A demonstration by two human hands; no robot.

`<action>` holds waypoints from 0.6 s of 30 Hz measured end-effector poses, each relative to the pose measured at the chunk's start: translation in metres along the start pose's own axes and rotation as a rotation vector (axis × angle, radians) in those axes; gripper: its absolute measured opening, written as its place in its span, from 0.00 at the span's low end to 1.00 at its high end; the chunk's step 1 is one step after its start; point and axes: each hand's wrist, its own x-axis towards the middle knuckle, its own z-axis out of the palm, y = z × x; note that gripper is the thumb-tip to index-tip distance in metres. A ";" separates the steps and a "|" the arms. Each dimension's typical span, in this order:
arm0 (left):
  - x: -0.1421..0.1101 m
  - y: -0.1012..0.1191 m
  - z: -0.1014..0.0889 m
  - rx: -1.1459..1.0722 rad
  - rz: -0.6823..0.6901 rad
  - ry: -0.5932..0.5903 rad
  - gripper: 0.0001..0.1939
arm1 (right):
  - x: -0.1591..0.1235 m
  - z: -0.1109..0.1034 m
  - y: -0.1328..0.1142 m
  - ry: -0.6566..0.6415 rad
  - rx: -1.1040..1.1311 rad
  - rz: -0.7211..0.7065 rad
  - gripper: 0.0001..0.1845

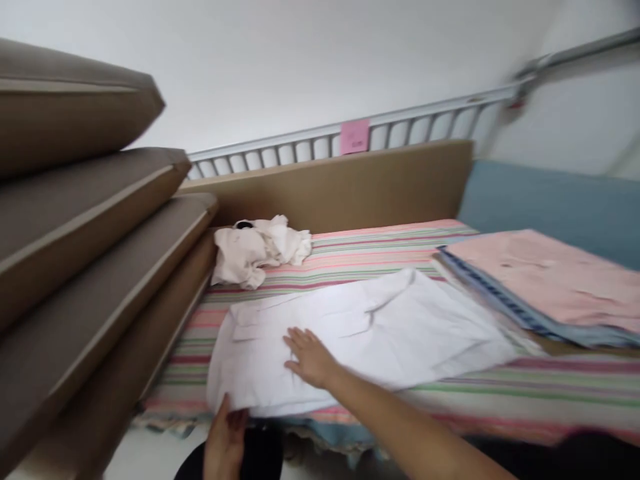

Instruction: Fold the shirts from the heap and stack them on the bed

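Observation:
A white garment [320,333] lies folded into a long flat shape on a striped bed cover [375,257]; its exact kind is hard to make out. My right hand [311,358] rests flat on its left half, fingers spread. At the garment's near left corner, my left hand [226,437] has its thumb at the cloth edge and its fingers curled below, pinching the edge. Part of those fingers is in shadow.
Thick brown cushions [100,220] are stacked along the left side. Crumpled cream clothing [263,247] lies at the back left. A pile topped by a pink garment [545,273] sits at right. Behind stand a brown board [340,190] and a metal rail with a pink note [355,136].

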 end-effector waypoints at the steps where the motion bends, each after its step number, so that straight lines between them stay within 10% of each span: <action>1: -0.001 0.002 0.000 -0.109 -0.034 0.031 0.04 | 0.001 0.002 0.001 -0.005 -0.009 -0.004 0.34; 10: -0.016 0.031 0.014 -0.671 -0.046 -0.053 0.12 | 0.001 0.003 -0.002 -0.038 -0.074 -0.006 0.35; 18: 0.005 0.004 0.004 -0.082 0.181 0.179 0.14 | 0.003 0.006 0.001 -0.033 -0.081 -0.005 0.34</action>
